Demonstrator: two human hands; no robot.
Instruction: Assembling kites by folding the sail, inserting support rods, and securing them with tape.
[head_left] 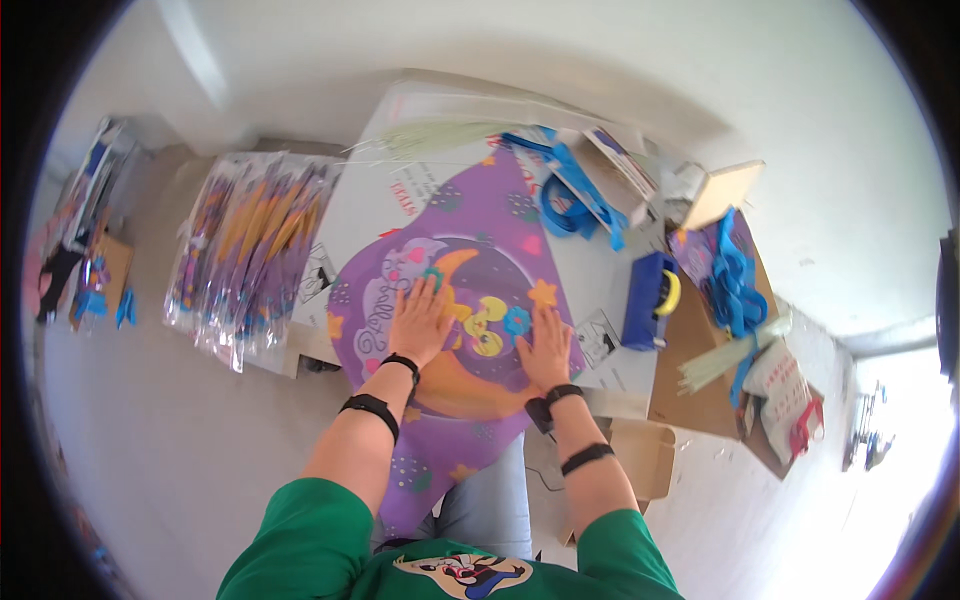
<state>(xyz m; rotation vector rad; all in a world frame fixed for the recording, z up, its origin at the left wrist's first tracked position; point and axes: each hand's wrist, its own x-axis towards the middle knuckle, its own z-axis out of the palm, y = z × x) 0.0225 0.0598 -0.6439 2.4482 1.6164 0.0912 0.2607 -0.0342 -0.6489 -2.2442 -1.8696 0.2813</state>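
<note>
A purple printed kite sail with a moon, stars and a yellow cartoon figure is spread over the white worktable. Its lower end hangs off the front edge toward my lap. My left hand lies flat on the sail's left half, fingers stretched out beside the moon print. Flat on its right half, my right hand has its fingers spread, near a blue flower print. Neither hand holds anything. Black bands circle both wrists and forearms.
Blue ribbon and thin pale rods lie at the table's back. A blue tape dispenser stands at its right edge. Plastic-bagged colourful bundles sit to the left. Right of the table is a cardboard box with more blue ribbon.
</note>
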